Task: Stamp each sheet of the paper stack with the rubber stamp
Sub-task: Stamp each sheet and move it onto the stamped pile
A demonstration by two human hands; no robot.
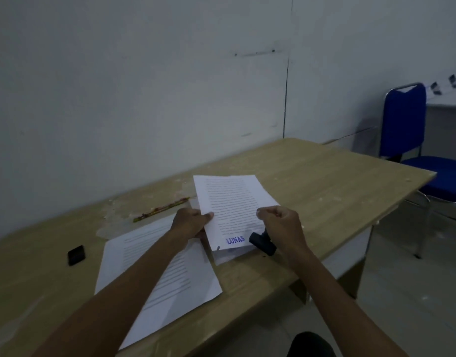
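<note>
A printed sheet (232, 202) with a blue "LUNAS" stamp mark near its lower edge is lifted off the paper stack (232, 255). My left hand (190, 222) pinches its left edge. My right hand (281, 225) pinches its right edge and also keeps the black rubber stamp (263, 242) tucked under the palm, just right of the mark. A second pile of printed sheets (157, 279) lies to the left on the wooden table (324, 186), partly under my left forearm.
A small black ink pad (76, 255) sits at the table's left. A patterned pencil (161, 209) lies beyond the sheets near the wall. A blue chair (414, 140) stands past the table's right corner. The table's near edge runs close under the stack.
</note>
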